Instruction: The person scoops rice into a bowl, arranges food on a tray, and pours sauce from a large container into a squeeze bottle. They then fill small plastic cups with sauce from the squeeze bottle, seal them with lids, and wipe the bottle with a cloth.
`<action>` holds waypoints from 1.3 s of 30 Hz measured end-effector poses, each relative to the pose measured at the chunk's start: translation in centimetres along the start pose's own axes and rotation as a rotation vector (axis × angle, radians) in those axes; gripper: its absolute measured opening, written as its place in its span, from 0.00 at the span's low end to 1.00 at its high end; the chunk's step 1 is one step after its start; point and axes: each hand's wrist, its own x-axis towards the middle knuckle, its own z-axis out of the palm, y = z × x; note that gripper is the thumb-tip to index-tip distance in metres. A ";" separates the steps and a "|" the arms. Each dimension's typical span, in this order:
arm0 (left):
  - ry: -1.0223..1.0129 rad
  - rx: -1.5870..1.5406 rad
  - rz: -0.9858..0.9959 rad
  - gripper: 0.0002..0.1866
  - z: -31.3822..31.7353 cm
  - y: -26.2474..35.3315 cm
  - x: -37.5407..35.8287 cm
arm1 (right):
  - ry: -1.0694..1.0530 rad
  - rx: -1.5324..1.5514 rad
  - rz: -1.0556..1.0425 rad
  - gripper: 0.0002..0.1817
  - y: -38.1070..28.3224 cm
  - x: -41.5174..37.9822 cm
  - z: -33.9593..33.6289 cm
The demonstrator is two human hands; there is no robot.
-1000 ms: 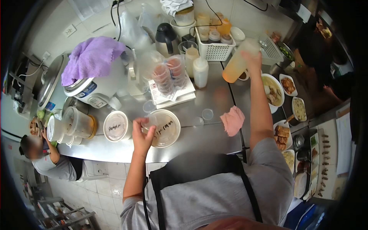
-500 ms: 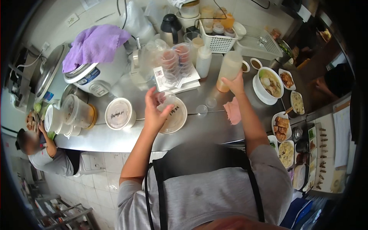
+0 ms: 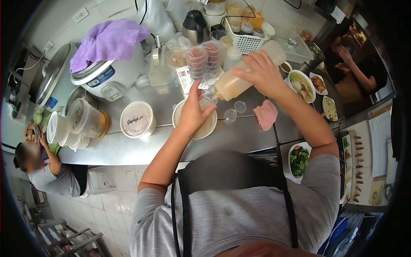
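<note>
My right hand [image 3: 264, 76] grips a large clear squeeze bottle [image 3: 231, 87] of pale orange-brown sauce, tipped with its nozzle pointing down to the left. The nozzle meets the mouth of a small clear plastic cup [image 3: 208, 97], which my left hand [image 3: 193, 112] holds between thumb and fingers. Whether sauce is flowing is too small to tell. Below the cup sits a round lidded takeout bowl [image 3: 200, 129], partly hidden by my left hand. Two small clear lids [image 3: 230, 115] lie on the steel counter just right of it.
Another lidded bowl [image 3: 138, 120] with handwriting stands to the left, near a rice cooker [image 3: 107, 85] under a purple towel [image 3: 107, 40]. Stacked sauce cups [image 3: 197, 62] are behind. A pink cloth [image 3: 265, 115] and food dishes [image 3: 299, 160] lie right. A co-worker [image 3: 60, 177] is at far left.
My right hand has lifted the squeeze bottle off the counter, tilted it and brought it left to the cup. My left hand has shifted slightly right with the cup.
</note>
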 end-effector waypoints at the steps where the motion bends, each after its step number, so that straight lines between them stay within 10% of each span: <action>1: 0.003 -0.019 0.008 0.44 0.3 -0.4 0.0 | 0.007 0.002 -0.019 0.25 -0.2 0.4 -0.5; 39: 0.001 -0.533 -0.055 0.32 3.0 -0.3 2.5 | -0.045 -0.009 0.176 0.30 2.9 -0.6 -2.8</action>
